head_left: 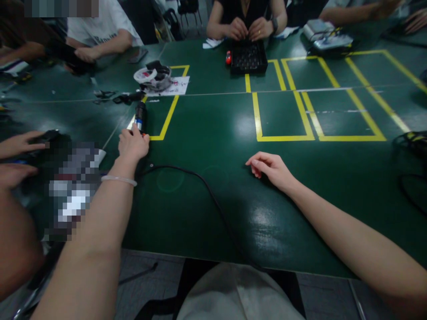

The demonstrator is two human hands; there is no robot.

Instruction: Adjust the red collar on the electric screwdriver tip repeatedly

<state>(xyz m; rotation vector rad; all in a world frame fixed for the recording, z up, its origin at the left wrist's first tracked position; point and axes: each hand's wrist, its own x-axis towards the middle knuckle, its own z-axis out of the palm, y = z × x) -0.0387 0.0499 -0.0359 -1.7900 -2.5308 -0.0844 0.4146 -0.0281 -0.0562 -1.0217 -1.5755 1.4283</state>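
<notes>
My left hand [133, 144] reaches forward at the left of the table, its fingers closed around the near end of an electric screwdriver [140, 114]. The tool is a black cylinder with a blue and silver band, and my fingers partly hide it. A black cable [203, 175] starts near my left wrist and curves right across the table towards its front edge. My right hand [271, 169] rests on the green tabletop [213, 133], right of the middle. Its fingers are loosely curled together, with nothing seen in them.
Yellow tape [285, 138] marks rectangles on the table. A tape roll [147, 76] and paper [182, 86] lie beyond my left hand. A co-worker's hands [248, 29] are over a black tray [250, 62]. Another person's hand [22, 144] is close on my left; cables [413, 142] lie right.
</notes>
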